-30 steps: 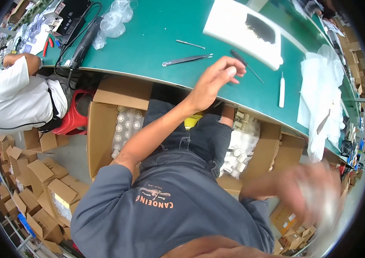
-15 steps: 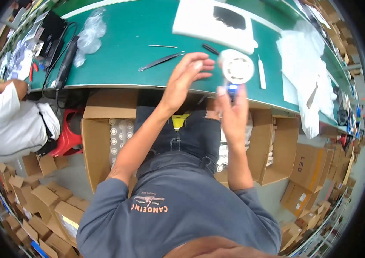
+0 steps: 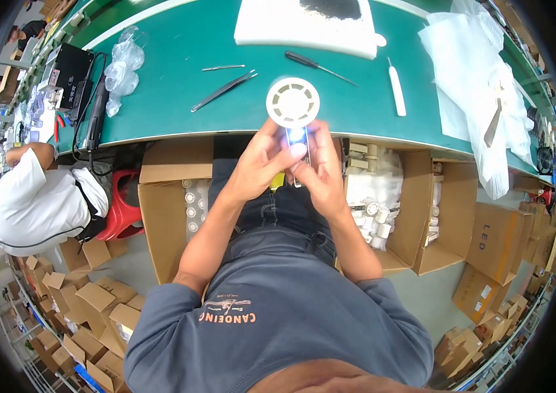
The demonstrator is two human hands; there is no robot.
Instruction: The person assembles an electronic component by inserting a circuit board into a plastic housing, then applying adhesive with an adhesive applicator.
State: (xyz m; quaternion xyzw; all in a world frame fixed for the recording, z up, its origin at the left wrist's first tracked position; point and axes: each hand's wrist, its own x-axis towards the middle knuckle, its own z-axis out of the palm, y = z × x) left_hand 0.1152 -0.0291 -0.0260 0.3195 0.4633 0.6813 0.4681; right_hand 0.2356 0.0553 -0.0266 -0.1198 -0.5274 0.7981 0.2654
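Note:
Just past the near edge of the bench, both my hands are wrapped round what looks like a white handheld fan [image 3: 293, 103]. Its round head has a ring of slots and faces up. A bright bluish-white light glows on the body just below the head. My left hand [image 3: 255, 165] grips one side, with its thumb laid over the front below the light. My right hand [image 3: 321, 175] closes on the other side, its thumb beside the left one. Fingers cover most of the handle. Beyond lie black tweezers [image 3: 225, 91] and a dark-handled screwdriver [image 3: 301, 59].
A slim metal tool [image 3: 223, 67] and a white pen-shaped tool [image 3: 396, 90] lie on the green bench [image 3: 179, 78]. At the back is a white foam block [image 3: 265, 29]; plastic wrap [image 3: 464, 92] drapes at right. Open cartons [image 3: 415, 216] flank my legs. A person [image 3: 42, 196] sits at left.
The fan has moved left and nearer the middle of my body. My left hand, formerly apart and empty, now holds it together with my right. My head view has shifted slightly.

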